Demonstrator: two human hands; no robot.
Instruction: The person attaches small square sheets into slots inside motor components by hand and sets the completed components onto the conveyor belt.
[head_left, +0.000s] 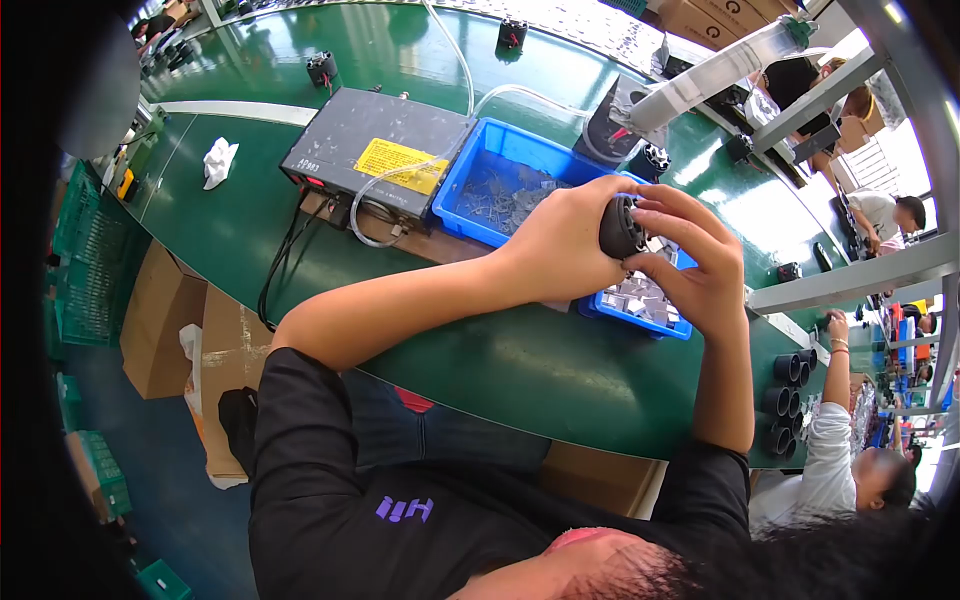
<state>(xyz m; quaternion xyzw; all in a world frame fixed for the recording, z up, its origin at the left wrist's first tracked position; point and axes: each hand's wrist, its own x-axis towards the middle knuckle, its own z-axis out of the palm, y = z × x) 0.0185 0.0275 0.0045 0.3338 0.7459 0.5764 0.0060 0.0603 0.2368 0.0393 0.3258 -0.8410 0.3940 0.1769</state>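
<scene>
Above the blue bins, my left hand [565, 240] and my right hand [698, 262] hold a round black cylindrical part [620, 228] between them. Curled fingers of my left hand grip its left side, partly out of sight. On the other side, my right thumb and fingers close around its edge. Under my hands is a blue bin [455, 212] with small grey flat pieces [505, 196]. A second blue bin [640, 322] holds small silvery square pieces [650, 295]. My right forearm and hand partly cover it.
A grey control box [385, 125] with a yellow label and hoses stands left of the bins. White crumpled tissue [219, 163] lies farther left. Black cylinders [785, 400] stand at right near a co-worker's raised arm [835, 380]. A clear tube [715, 78] leans over a black holder [607, 125].
</scene>
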